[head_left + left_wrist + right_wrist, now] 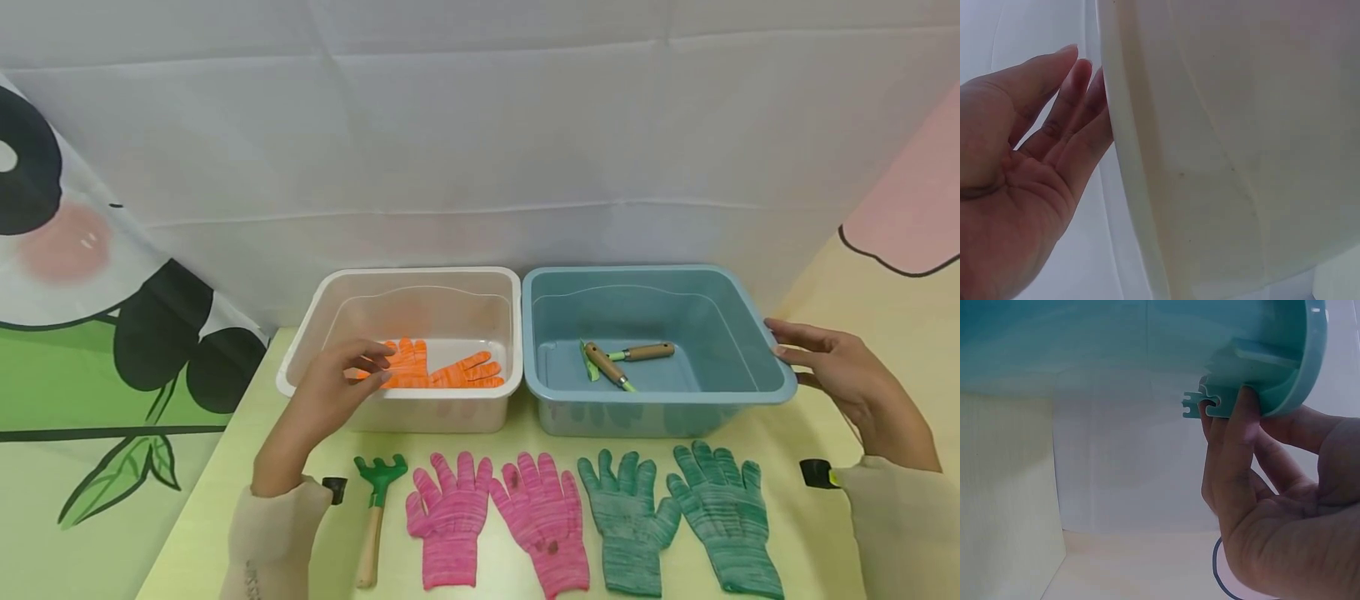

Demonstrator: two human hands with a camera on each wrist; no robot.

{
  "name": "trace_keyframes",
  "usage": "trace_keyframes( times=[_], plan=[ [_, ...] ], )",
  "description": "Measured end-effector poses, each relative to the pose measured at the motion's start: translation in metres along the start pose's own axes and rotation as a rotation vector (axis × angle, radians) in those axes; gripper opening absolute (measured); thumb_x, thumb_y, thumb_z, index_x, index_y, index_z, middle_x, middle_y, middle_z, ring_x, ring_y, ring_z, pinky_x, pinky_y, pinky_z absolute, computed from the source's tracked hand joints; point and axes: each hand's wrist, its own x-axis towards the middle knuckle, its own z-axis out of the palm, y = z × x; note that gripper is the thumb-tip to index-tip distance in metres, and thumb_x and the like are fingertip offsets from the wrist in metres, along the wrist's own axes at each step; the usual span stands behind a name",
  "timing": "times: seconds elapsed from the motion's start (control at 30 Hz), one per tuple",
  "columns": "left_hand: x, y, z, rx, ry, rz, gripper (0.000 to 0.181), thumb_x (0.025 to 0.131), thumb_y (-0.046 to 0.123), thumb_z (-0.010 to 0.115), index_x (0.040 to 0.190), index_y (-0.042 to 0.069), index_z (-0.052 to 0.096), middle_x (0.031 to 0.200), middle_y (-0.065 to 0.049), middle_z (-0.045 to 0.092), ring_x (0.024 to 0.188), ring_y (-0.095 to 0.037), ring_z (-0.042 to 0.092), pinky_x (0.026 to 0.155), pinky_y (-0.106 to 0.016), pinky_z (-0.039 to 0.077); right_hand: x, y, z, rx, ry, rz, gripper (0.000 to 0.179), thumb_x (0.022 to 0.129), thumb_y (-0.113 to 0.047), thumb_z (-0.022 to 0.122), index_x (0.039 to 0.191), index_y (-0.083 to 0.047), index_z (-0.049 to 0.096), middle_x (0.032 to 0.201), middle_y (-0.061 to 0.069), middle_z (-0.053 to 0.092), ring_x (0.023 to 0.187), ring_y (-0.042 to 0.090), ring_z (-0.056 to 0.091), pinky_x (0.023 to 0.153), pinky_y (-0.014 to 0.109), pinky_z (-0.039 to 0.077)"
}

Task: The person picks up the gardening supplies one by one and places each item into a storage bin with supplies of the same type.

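My left hand (347, 379) hovers over the front left part of the white bin (513, 333), its fingers loosely bent and holding nothing. In the left wrist view, those fingers are beside the bin's rim (1124, 137); whether they touch it I cannot tell. Orange gloves (467, 372) lie inside that bin, partly hidden by the hand. My right hand (855, 375) pinches the right rim of the blue bin (531, 333). The right wrist view has fingers (1238, 444) under the rim. Two small garden tools (648, 352) with wooden handles and green heads lie in the blue bin.
On the yellow table before the bins lie a green hand rake (381, 475) with a wooden handle, pink gloves (453, 525) and green gloves (628, 525). A white cloth wall (480, 150) stands behind the bins. Printed panels flank the table.
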Motion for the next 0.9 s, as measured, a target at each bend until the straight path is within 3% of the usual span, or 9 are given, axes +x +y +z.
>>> trace_keyframes(
  times=[0.13, 0.23, 0.5, 0.7, 0.9],
  plan=[
    [-0.004, -0.001, -0.003, 0.009, 0.021, 0.004, 0.027, 0.093, -0.007, 0.076, 0.120, -0.005, 0.073, 0.114, -0.019, 0.073, 0.101, -0.035, 0.071, 0.087, -0.045, 0.062, 0.000, -0.001, 0.001, -0.001, -0.006, 0.000, 0.068, 0.111, -0.030, 0.057, 0.165, 0.000, 0.029, 0.116, -0.040, 0.047, 0.102, -0.020, 0.048, 0.081, 0.015, 0.054],
    [-0.007, -0.003, -0.007, 0.025, 0.029, 0.006, 0.027, 0.093, -0.006, 0.077, 0.119, -0.004, 0.073, 0.114, -0.018, 0.074, 0.101, -0.035, 0.072, 0.087, -0.049, 0.061, 0.000, -0.002, 0.001, -0.004, -0.005, 0.005, 0.068, 0.111, -0.029, 0.057, 0.165, -0.001, 0.029, 0.115, -0.041, 0.047, 0.102, -0.020, 0.047, 0.081, 0.015, 0.054],
    [-0.015, -0.004, -0.016, 0.004, 0.050, 0.000, 0.029, 0.093, -0.001, 0.079, 0.121, -0.001, 0.073, 0.106, -0.013, 0.074, 0.097, -0.022, 0.071, 0.086, -0.019, 0.056, 0.002, -0.003, 0.001, 0.007, -0.016, -0.012, 0.065, 0.111, -0.026, 0.056, 0.165, 0.000, 0.030, 0.113, -0.044, 0.048, 0.101, -0.021, 0.050, 0.080, 0.016, 0.055],
    [-0.022, -0.004, -0.023, 0.031, 0.082, 0.007, 0.029, 0.094, 0.001, 0.079, 0.122, 0.002, 0.075, 0.102, -0.010, 0.076, 0.092, -0.001, 0.066, 0.085, -0.012, 0.053, 0.002, 0.000, 0.000, 0.008, -0.019, 0.001, 0.068, 0.111, -0.030, 0.057, 0.166, -0.004, 0.029, 0.115, -0.044, 0.048, 0.101, -0.022, 0.050, 0.080, 0.016, 0.055],
    [-0.031, -0.006, -0.031, 0.027, 0.094, 0.001, 0.027, 0.094, 0.004, 0.080, 0.120, 0.003, 0.075, 0.105, -0.010, 0.076, 0.092, 0.004, 0.065, 0.082, -0.011, 0.053, 0.002, 0.001, -0.001, 0.006, -0.013, -0.017, 0.065, 0.112, -0.028, 0.055, 0.167, -0.005, 0.029, 0.116, -0.041, 0.046, 0.101, -0.022, 0.049, 0.080, 0.015, 0.054]
  ],
)
